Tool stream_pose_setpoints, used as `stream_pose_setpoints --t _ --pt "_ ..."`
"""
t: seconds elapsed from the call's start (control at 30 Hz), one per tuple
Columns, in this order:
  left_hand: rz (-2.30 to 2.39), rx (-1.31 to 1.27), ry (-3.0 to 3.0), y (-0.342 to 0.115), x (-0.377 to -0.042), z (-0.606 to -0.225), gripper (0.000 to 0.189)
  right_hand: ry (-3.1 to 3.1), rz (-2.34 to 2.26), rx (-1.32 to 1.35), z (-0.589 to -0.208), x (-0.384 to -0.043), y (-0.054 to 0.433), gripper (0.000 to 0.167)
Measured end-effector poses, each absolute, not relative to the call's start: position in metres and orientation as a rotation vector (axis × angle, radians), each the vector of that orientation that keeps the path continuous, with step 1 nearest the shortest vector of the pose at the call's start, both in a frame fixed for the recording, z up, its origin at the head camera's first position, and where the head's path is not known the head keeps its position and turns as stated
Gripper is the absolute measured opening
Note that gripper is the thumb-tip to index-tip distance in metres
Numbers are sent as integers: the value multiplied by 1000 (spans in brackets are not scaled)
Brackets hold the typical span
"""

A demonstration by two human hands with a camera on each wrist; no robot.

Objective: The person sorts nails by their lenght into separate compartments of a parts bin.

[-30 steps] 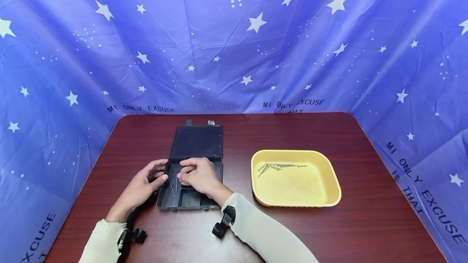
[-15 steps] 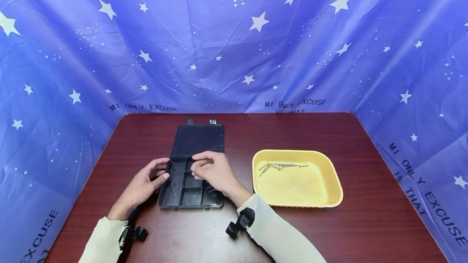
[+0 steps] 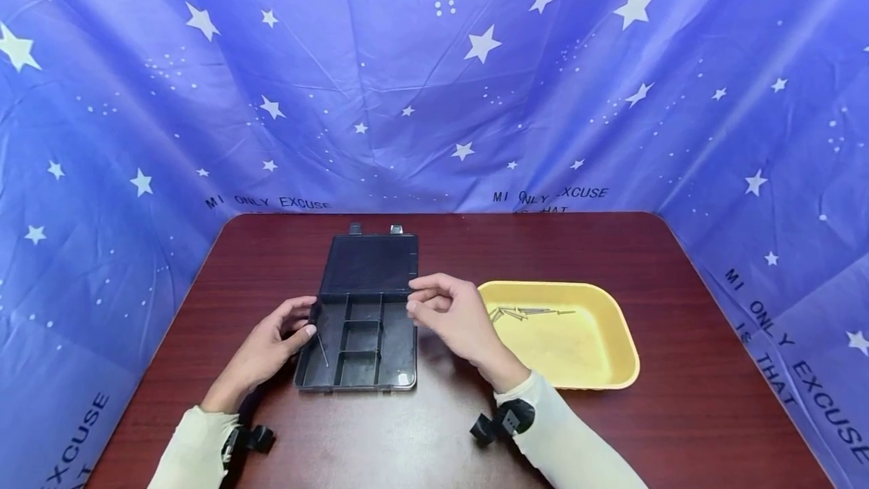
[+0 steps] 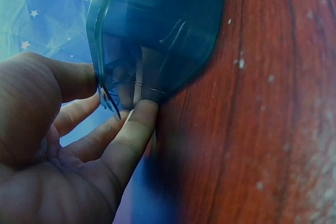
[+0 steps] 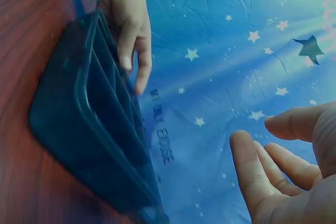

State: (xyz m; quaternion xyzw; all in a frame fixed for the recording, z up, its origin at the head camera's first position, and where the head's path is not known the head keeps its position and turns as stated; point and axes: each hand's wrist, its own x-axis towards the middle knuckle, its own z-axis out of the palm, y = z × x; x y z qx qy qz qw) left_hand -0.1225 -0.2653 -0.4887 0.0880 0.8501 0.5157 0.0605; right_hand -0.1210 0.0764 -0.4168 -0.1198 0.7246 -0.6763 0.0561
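Note:
A black compartment box (image 3: 360,382) lies on the table with its lid (image 3: 370,262) folded back. My left hand (image 3: 261,353) grips the box's left wall, the thumb at the rim and fingers along the outside; the left wrist view shows this close up. One thin metal nail or screw (image 3: 323,351) lies in the long left compartment. My right hand (image 3: 465,323) hovers just right of the box, thumb and fingers apart with nothing between them, as the right wrist view also shows. A yellow tray (image 3: 627,353) beyond it holds several nails or screws (image 3: 523,312), partly hidden by this hand.
The dark red wooden table (image 3: 380,444) carries the box and tray. A blue star-printed cloth (image 3: 434,81) hangs behind the table and along its sides. Dividers (image 3: 360,352) split the box's middle into small compartments.
My right hand has moved right, out of the box and towards the yellow tray. The second thin metal piece seen by its fingertips is no longer visible. My left hand stays at the box.

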Motion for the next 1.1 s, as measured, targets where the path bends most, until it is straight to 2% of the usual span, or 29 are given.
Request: stream_pose_setpoints --t 0.27,0.73,1.1 --pt "1525 290 2601 -264 -123 -488 50 2358 -1968 -309 -416 -124 122 33" --pt "1508 273 2616 -263 -120 -488 50 2557 -1791 -117 -441 -132 220 37" --pt "1468 259 2634 -264 -119 -489 49 2669 -1559 -69 -453 -127 263 34"
